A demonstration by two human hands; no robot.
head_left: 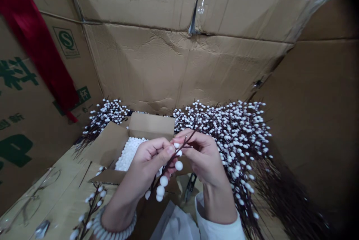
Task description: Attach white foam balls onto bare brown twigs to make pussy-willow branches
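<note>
Between my two hands is a dark brown artificial berry branch [164,181] with white round berries along it, its thin bare tips pointing up and to the right. My left hand [150,161] is closed around the stem, thumb pressed near the upper twigs. On the other side, my right hand [206,156] pinches at the twigs near the top, its fingertips close to a white berry. Just behind my left hand stands an open cardboard box [151,124] with many loose white balls [130,154] inside. Black snips [190,187] lie below my right hand.
A big pile of white-berried branches [224,131] fills the right, with bare brown stems [286,195] beside it. A smaller bunch [108,114] stands back left; another branch [92,206] lies front left. Cardboard walls [140,64] surround the table. A red ribbon [42,38] hangs left.
</note>
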